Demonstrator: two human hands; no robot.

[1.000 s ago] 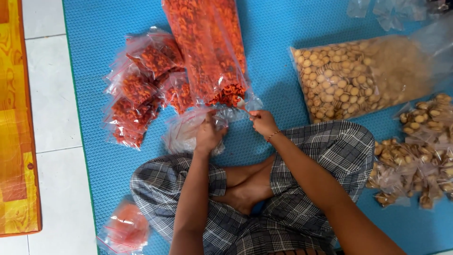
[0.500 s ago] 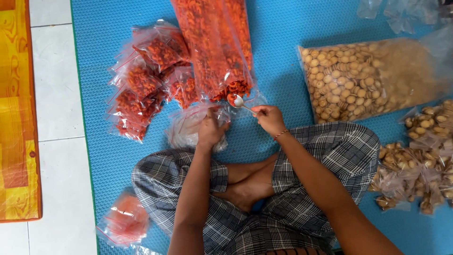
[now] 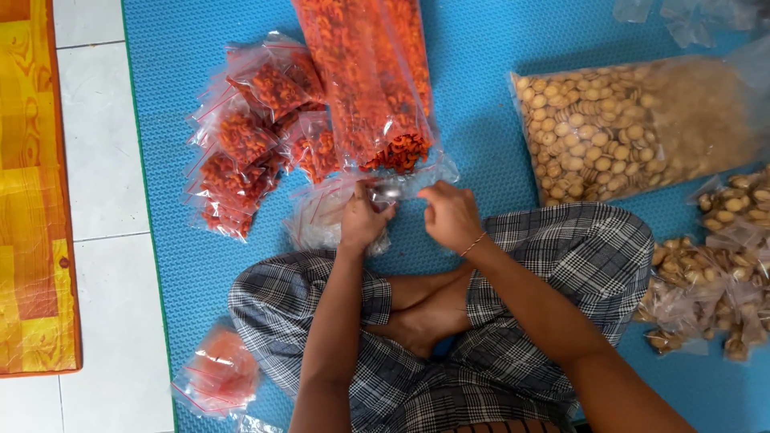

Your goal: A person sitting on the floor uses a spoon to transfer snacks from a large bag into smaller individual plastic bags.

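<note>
I sit cross-legged on a blue mat (image 3: 497, 48). A long clear bag of orange-red snacks (image 3: 365, 80) lies in front of me, its open end towards my hands. My left hand (image 3: 361, 220) grips the mouth of a small clear bag (image 3: 321, 216) resting on the mat. My right hand (image 3: 451, 215) is closed on a small metal spoon (image 3: 388, 192), whose bowl sits between my hands at the small bag's mouth.
Several small filled bags of red snacks (image 3: 245, 152) are piled on the left. A large bag of round tan biscuits (image 3: 609, 136) and small bags of them (image 3: 714, 273) lie on the right. Another red packet (image 3: 218, 373) rests by my left knee. White tiles (image 3: 100, 160) and an orange mat (image 3: 32, 200) lie beyond.
The spoon has come back from the big bag's open end to the mouth of the small bag. My left hand has kept its hold on the small bag.
</note>
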